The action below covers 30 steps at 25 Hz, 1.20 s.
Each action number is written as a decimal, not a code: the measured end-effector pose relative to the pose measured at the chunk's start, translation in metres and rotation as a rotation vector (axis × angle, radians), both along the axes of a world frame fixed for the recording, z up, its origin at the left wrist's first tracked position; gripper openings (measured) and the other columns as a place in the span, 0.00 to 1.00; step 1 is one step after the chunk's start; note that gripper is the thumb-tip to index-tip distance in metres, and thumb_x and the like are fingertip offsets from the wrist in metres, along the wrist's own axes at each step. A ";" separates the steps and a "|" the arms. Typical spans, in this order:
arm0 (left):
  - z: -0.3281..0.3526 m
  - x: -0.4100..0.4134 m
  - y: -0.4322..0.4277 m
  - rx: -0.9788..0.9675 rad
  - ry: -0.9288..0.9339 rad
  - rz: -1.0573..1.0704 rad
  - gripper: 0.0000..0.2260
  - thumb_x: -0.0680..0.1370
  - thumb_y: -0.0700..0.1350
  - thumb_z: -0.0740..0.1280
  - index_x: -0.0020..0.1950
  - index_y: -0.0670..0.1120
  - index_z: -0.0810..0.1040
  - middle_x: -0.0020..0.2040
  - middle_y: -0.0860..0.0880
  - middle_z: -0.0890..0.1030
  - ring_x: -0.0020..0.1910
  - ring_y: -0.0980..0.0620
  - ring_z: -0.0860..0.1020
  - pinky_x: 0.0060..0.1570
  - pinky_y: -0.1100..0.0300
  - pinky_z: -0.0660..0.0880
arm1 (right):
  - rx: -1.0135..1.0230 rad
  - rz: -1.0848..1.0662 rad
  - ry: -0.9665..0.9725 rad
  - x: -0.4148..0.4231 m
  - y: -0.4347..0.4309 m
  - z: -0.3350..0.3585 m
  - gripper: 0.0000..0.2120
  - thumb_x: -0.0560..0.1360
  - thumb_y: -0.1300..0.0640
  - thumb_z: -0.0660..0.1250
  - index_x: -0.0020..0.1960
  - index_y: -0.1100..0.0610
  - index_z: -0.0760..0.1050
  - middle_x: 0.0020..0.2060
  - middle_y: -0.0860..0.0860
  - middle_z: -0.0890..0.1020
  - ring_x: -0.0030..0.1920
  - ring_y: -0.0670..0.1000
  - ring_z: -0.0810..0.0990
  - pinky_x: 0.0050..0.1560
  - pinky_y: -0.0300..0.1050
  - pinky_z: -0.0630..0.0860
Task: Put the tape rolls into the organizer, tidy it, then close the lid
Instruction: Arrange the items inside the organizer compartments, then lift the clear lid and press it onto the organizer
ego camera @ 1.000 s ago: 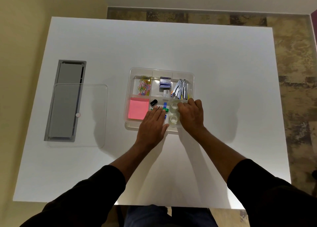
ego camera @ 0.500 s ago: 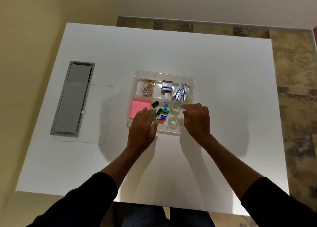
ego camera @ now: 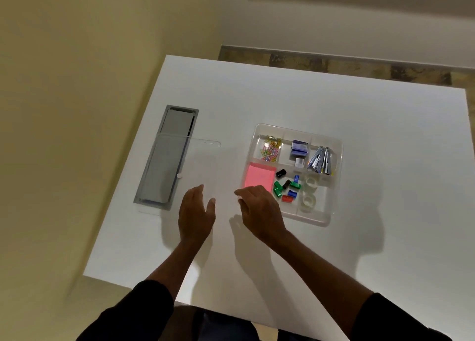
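Hands are held empty and spread over the white bench (ego camera: pixel 334 104): left hand (ego camera: pixel 194 213) at the clear flat lid (ego camera: pixel 190 171), right hand (ego camera: pixel 259 208) beside the clear compartmented organizer (ego camera: pixel 338 145), where two clear tape rolls (ego camera: pixel 309 192) are seen.

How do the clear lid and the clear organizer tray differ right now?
The lid is a flat, bare sheet with a small white knob, lying partly over the grey panel; the organizer has raised walls and compartments filled with supplies. The lid lies left of both hands, the organizer right. Both are transparent and rest on the white table.
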<state>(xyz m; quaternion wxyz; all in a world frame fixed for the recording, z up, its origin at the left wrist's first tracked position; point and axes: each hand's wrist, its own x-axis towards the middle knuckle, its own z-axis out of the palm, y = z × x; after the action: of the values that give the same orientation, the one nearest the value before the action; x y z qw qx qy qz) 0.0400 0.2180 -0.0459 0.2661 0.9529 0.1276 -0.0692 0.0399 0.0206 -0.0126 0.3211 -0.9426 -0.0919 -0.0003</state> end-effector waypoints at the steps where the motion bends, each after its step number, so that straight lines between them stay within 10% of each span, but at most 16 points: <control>1: -0.003 0.007 0.019 0.003 0.045 0.039 0.26 0.83 0.52 0.70 0.79 0.43 0.72 0.77 0.41 0.77 0.76 0.39 0.75 0.72 0.41 0.75 | 0.015 0.020 0.056 0.003 0.019 -0.003 0.15 0.77 0.65 0.74 0.63 0.59 0.83 0.56 0.56 0.88 0.56 0.57 0.85 0.52 0.52 0.85; 10: -0.030 0.053 0.165 0.004 0.271 0.215 0.35 0.81 0.49 0.72 0.84 0.41 0.62 0.82 0.36 0.67 0.81 0.34 0.66 0.76 0.35 0.70 | 0.066 -0.159 0.608 0.033 0.115 -0.042 0.28 0.80 0.59 0.71 0.77 0.60 0.69 0.74 0.58 0.75 0.74 0.60 0.73 0.69 0.55 0.75; 21: -0.021 0.065 0.179 -0.070 0.253 0.221 0.30 0.81 0.46 0.73 0.81 0.41 0.68 0.76 0.35 0.76 0.74 0.32 0.75 0.70 0.36 0.75 | 0.296 -0.503 0.770 0.052 0.138 -0.057 0.13 0.74 0.55 0.75 0.52 0.56 0.74 0.48 0.52 0.74 0.45 0.52 0.72 0.40 0.43 0.69; 30: 0.000 0.063 0.165 -0.200 0.261 0.203 0.25 0.84 0.50 0.69 0.79 0.41 0.72 0.76 0.37 0.77 0.74 0.35 0.75 0.72 0.39 0.75 | 0.830 -0.615 0.773 0.060 0.133 -0.005 0.08 0.77 0.65 0.72 0.55 0.60 0.79 0.48 0.61 0.86 0.42 0.54 0.86 0.46 0.51 0.87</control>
<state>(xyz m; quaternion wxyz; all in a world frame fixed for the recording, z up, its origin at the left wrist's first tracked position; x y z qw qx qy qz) 0.1027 0.3827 -0.0461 0.3461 0.8871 0.2487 -0.1772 0.0996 0.1532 -0.0175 0.6543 -0.6553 0.3126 0.2118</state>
